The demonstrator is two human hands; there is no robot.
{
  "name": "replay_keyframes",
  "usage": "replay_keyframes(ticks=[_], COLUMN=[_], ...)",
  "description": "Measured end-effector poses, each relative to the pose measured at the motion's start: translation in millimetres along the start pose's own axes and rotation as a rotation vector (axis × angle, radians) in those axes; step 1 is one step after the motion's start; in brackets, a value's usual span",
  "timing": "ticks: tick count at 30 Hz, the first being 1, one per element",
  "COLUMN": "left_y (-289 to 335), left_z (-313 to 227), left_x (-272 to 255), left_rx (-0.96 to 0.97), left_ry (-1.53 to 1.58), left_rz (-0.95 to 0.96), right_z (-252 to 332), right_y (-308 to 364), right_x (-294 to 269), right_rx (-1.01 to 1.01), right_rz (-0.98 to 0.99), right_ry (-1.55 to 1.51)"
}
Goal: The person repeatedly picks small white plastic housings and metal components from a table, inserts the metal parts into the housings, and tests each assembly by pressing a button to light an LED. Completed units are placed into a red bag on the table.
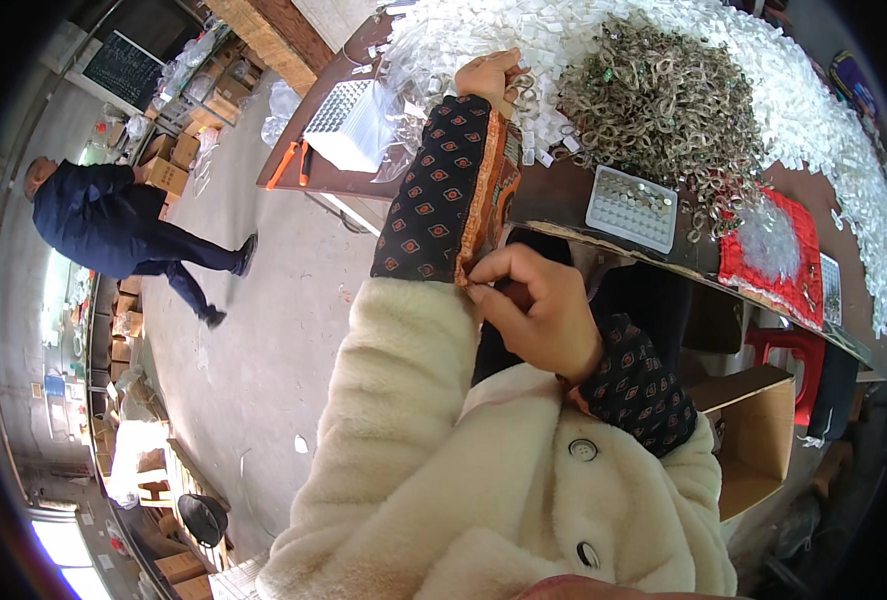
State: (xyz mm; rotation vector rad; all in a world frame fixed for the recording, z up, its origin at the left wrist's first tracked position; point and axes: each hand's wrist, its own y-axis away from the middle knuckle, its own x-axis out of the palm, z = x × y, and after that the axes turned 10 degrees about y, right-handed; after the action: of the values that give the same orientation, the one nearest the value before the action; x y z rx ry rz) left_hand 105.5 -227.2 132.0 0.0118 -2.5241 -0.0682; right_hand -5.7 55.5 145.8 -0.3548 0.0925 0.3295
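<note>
- Left sleeve cover (429,190): on forearm, orange edge (461,266) pinched by right hand (546,318), fingertips closed; adjustment judged unfinished
- Right sleeve cover (642,385): already worn
- Left hand (486,77): half-curled (any hold cannot be told)

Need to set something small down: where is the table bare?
Bare brown tabletop shows between the black patterned sleeve and white plastic tray, and between the red cloth and white plastic pieces. Crowded: the middle, under heaped grey rings.

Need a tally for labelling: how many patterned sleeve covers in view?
2. One sleeve cover is on the left forearm, its edge pinched by the right hand; the second sleeve cover is on the right forearm. No others visible.
</note>
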Motion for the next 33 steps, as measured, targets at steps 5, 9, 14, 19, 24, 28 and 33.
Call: replay_keyframes(ticks=[5,9,14,19,24,28,33], left_y=[-0.9,-2.1,-0.2,3.7,-2.3,-4.4,3.6], left_z=[2.0,4.8,6.4,15.4,15.4,18.8,27.7], left_x=[-12.3,-20.0,-18.8,-17.6,-26.2,-27.5,-24.7], left_rx=[-0.021,0.000,-0.033,0.001,-0.063,-0.069,-0.031], left_ry=[-0.058,-0.066,-0.043,-0.054,-0.038,-0.052,-0.054], left_rz=[-0.047,-0.086,-0.036,-0.074,-0.026,-0.054,-0.082], right_z=[11.9,4.3,-8.2,-11.3,-7.2,-7.2,-22.3], right_y=[6.3,1.2,1.9,-4.6,-1.0,6.6,-5.5], right_x=[-11.1,0.9,21.9,8.9,2.4,19.0,9.8], right_rx=[0.064,-0.256,-0.513,0.120,-0.165,-0.370,0.003], right_rz=[0.197,-0.014,-0.251,-0.021,0.000,-0.169,-0.036], right_ry=[-0.242,0.287,0.796,-0.002,0.358,0.890,0.177])
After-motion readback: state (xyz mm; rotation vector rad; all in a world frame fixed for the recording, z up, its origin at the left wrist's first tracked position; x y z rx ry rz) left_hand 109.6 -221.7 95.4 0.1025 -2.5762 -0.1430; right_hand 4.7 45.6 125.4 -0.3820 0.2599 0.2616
